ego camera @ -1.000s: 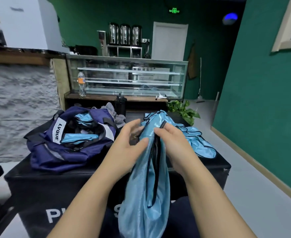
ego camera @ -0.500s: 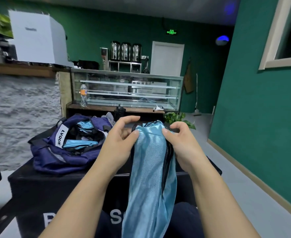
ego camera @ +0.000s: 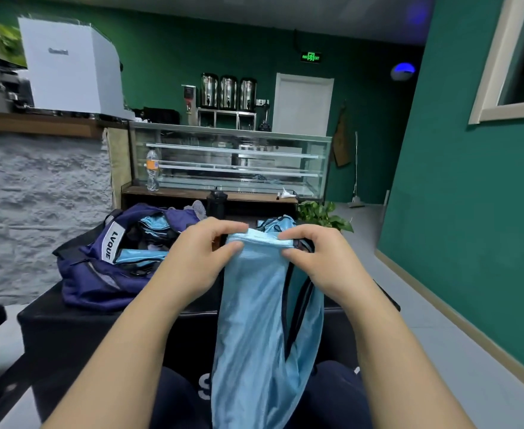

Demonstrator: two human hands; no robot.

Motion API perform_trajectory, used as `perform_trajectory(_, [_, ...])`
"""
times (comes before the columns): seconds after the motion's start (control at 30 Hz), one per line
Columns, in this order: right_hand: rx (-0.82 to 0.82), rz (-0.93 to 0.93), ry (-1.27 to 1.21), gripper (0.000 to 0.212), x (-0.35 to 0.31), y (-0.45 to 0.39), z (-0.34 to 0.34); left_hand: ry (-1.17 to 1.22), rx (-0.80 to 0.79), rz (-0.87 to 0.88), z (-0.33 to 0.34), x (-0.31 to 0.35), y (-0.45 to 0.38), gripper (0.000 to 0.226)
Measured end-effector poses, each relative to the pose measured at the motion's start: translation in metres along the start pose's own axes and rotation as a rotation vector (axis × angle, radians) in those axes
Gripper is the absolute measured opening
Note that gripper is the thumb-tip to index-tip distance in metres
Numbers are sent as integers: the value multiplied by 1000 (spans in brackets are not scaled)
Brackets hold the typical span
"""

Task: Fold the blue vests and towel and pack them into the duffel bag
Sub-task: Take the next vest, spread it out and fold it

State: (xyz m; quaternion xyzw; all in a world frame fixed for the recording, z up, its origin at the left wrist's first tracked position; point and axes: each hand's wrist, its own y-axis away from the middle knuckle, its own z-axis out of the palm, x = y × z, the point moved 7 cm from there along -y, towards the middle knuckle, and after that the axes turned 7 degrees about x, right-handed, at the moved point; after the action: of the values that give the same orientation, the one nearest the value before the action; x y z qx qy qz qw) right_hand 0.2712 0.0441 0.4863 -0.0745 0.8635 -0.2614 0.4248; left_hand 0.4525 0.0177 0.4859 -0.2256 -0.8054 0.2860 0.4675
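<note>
Hanging over the near edge of the black table (ego camera: 78, 317), the blue vest (ego camera: 254, 320) drops between the person's knees; open floor (ego camera: 415, 329) lies to the right, along the green wall. The duffel bag (ego camera: 100, 274) sits open on the table's left part, with folded blue cloth (ego camera: 140, 257) inside. The left hand (ego camera: 199, 258) and right hand (ego camera: 319, 258) each pinch the vest's top edge — thumbs in front, fingers curled behind — right of the bag.
</note>
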Motion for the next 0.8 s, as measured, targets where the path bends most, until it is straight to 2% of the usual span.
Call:
perform_trajectory(0.1, [2,-12,-10,7,0,1,1,-115,30,117,-6,7,0,14])
perform_trajectory(0.2, [-2,-13,-43,7,2,0,1,-3,69,92,-7,1,0,18])
perform_trajectory(0.27, [-3,-12,-72,10,-1,1,0,209,59,-9,0,-3,1,13])
perform_trajectory(0.33, [-15,-13,-115,12,-4,2,0,463,48,-137,13,-4,5,25])
perform_trajectory(0.4, [-20,-6,-158,11,-5,3,0,641,133,-242,16,-3,7,22])
perform_trajectory(0.5, [17,96,-277,10,0,4,-6,631,276,-331,6,-14,6,21])
perform_trajectory(0.57, [49,200,-392,27,7,4,-11,566,237,-333,5,-14,6,19])
perform_trajectory(0.63, [65,240,-403,40,9,3,-15,521,172,-329,10,-12,7,17])
perform_trajectory(0.8, [-28,172,-448,41,3,5,-9,434,-75,-286,37,1,16,16])
